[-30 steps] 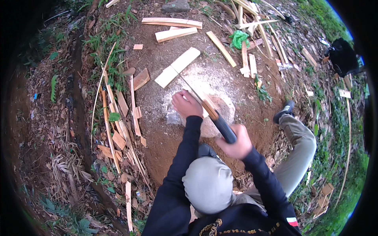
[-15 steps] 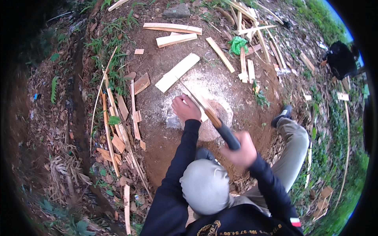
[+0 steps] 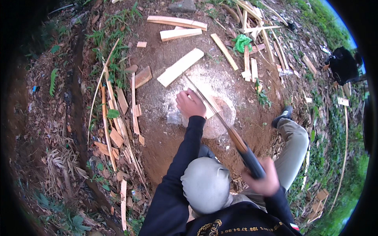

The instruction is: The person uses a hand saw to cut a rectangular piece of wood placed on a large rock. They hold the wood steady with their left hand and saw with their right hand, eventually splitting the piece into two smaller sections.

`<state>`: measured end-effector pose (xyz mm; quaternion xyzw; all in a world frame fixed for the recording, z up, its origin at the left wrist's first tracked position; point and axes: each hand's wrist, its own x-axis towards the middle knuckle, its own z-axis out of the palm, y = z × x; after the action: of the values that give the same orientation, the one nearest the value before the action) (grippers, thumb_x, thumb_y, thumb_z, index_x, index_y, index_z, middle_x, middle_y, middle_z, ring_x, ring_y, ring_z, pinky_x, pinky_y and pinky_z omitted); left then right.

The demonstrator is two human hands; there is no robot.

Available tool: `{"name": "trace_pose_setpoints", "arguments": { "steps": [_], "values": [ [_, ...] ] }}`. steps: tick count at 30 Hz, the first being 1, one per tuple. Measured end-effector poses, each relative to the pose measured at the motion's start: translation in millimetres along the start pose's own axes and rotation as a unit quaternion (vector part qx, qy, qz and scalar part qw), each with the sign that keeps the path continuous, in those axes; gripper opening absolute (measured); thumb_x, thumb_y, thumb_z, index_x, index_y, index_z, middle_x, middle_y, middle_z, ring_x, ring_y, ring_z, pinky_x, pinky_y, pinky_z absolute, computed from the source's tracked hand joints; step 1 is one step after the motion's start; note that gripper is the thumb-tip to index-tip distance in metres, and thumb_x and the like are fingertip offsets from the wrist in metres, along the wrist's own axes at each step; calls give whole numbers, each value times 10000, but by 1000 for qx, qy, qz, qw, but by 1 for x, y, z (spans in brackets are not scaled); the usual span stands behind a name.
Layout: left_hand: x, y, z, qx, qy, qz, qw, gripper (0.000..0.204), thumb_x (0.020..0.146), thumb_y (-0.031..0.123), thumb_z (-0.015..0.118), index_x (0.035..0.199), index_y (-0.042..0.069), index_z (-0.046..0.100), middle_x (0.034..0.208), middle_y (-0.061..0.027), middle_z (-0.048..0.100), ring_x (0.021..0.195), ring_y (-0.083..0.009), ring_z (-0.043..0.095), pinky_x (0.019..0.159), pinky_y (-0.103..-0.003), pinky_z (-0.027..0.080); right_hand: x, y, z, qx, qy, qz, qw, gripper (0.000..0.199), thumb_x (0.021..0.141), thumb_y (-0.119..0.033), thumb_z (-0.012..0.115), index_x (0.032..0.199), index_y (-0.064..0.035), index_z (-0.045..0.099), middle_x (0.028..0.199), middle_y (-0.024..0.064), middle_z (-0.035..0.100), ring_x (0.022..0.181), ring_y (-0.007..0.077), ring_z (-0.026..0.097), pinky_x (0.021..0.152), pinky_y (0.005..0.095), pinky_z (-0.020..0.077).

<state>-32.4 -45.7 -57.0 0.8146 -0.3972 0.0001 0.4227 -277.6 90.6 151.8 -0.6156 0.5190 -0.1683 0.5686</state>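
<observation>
My right hand (image 3: 263,177) is closed round the black grip of a long-bladed tool with a wooden section (image 3: 237,140) ahead of the grip. Its thin blade shows nearly edge-on, so I cannot tell whether it is a saw or a machete. The blade slants up and left across a pale wood piece (image 3: 214,105) on the round stump (image 3: 228,115). My left hand (image 3: 190,104) is closed beside the blade, at that piece's left; its fingertips are partly hidden. Past the blade's tip, a pale plank (image 3: 181,67) lies on the ground. White dust and chips surround the stump.
Planks (image 3: 177,23) lie at the far side, and a heap of strips (image 3: 252,29) lies far right near a green plastic bag (image 3: 241,43). Long strips (image 3: 106,126) lie at the left. My knee, under a grey covering (image 3: 206,185), is near the stump.
My right hand has drawn down and to the right with the tool, and more of the blade shows. My left hand stays at the stump. The whole view has shifted slightly.
</observation>
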Motion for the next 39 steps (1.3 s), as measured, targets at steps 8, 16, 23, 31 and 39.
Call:
{"name": "trace_pose_setpoints", "arguments": {
  "steps": [8, 16, 23, 31, 39],
  "values": [
    [-7, 22, 21, 3, 6, 28, 1000, 317, 1027, 308, 422, 875, 42, 503, 921, -144, 527, 940, -358, 512, 844, -491, 363, 70, 35, 30, 23, 160, -94, 982, 232, 701, -108, 739, 618, -19, 541, 485, 39, 475, 454, 111, 468, 466, 318, 407],
    [-1, 13, 4, -8, 17, 9, 1000, 298, 1023, 304, 438, 878, 48, 489, 918, -136, 526, 936, -349, 508, 842, -487, 365, -60, 27, -8, 56, 86, -26, 994, 175, 678, -92, 731, 666, -18, 573, 526, 44, 523, 468, 109, 509, 494, 298, 420],
    [-2, 15, 13, 7, 8, 14, 1000, 282, 1016, 304, 435, 895, 64, 518, 950, -124, 538, 977, -338, 514, 861, -495, 355, 65, 11, 26, -9, 96, -67, 993, 295, 719, -188, 746, 655, 17, 544, 500, 139, 469, 447, 171, 457, 491, 380, 441],
    [-4, 5, 10, 23, 9, 22, 999, 280, 1017, 303, 421, 903, 64, 514, 963, -128, 537, 970, -338, 523, 840, -498, 368, 27, 7, 13, -24, 69, -43, 996, 233, 701, -131, 729, 632, 18, 564, 515, 135, 507, 478, 130, 543, 491, 342, 443],
    [5, 2, 3, 14, 36, 32, 999, 328, 1023, 311, 425, 855, 38, 494, 916, -158, 530, 920, -368, 510, 810, -486, 371, -45, 6, -24, 31, 18, -30, 999, 152, 677, -83, 724, 782, 5, 658, 522, 87, 513, 466, 119, 516, 494, 306, 426]
  ]
}}
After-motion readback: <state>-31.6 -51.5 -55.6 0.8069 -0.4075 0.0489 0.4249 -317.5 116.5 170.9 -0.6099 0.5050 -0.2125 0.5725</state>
